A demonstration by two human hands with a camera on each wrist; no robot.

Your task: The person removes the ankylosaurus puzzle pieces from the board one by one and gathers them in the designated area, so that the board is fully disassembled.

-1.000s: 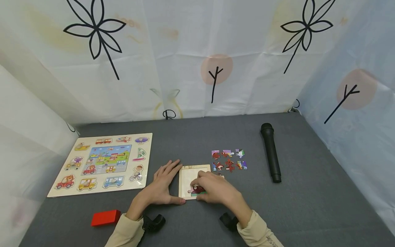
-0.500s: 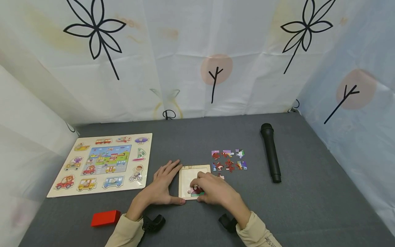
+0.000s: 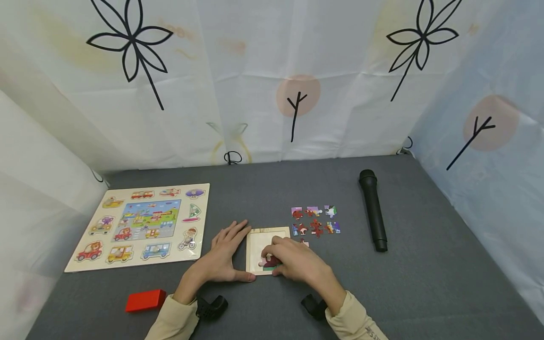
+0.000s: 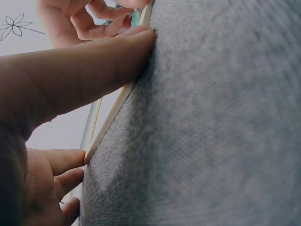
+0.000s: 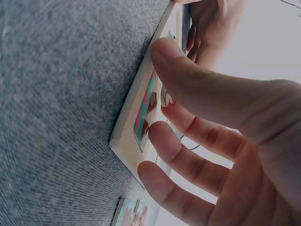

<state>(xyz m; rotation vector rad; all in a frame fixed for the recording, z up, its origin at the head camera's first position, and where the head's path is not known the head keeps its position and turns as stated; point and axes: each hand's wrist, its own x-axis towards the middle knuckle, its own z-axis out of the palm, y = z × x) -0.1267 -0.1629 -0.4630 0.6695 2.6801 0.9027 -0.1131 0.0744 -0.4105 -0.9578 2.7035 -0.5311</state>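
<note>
A small square wooden puzzle tray lies on the grey table. My left hand braces its left side with fingers fairly straight, thumb at the near corner and index finger at the far corner. Over the tray's right part, my right hand pinches a small jigsaw piece between thumb and index finger. Joined pieces with a green strip lie along the tray's near side, partly hidden by the right hand. Several loose jigsaw pieces sit in rows beyond that hand.
To the left lies a large vehicle puzzle board. A red block rests near the left forearm. On the right is a black microphone. Fabric walls with printed flowers stand behind and beside the table.
The right hand's fingers shift very slightly over the tray's near right part. My left hand and the loose pieces stay where they were.
</note>
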